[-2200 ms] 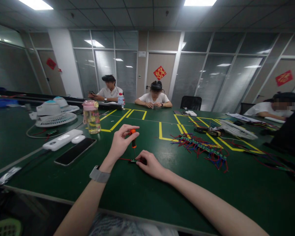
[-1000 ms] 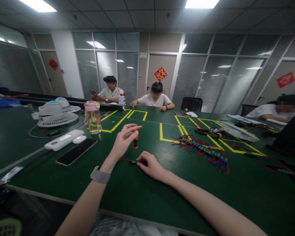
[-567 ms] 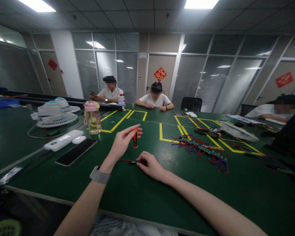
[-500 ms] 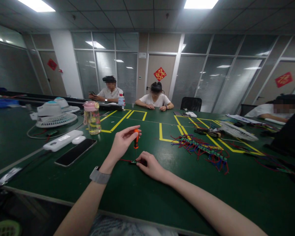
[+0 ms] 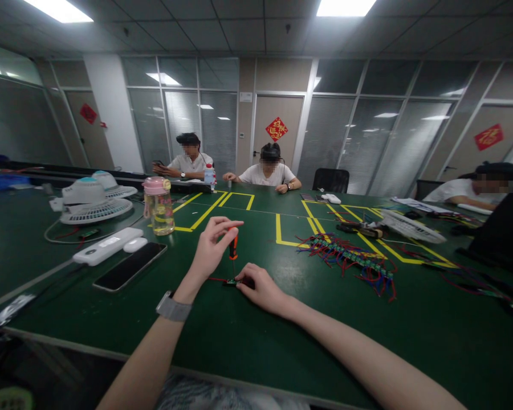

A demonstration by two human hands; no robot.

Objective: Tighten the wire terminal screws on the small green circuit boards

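Note:
My left hand (image 5: 209, 247) is closed on the top of an orange-and-black screwdriver (image 5: 233, 249), thumb against the handle and other fingers stretched out above it. The screwdriver stands nearly upright, its thin shaft pointing down at a small green circuit board (image 5: 230, 282). That board lies on the green table (image 5: 282, 347), and a red wire runs left from it. My right hand (image 5: 260, 287) rests on the table with its thumb and fingertips pinching the board's right end. Whether the tip sits in a screw is too small to tell.
Right of my hands lies a row of wired circuit boards (image 5: 350, 256), with pliers (image 5: 361, 229) behind. To the left are a phone (image 5: 130, 266), a white power strip (image 5: 106, 246), a pink-lidded bottle (image 5: 159, 208) and fans (image 5: 92, 202). Several people sit around the table.
My left fingers have shifted on the screwdriver, the forefinger now straighter, and the handle leans slightly differently. My right hand stays on the board. Across the table, a person's hand has moved outward to a small cup.

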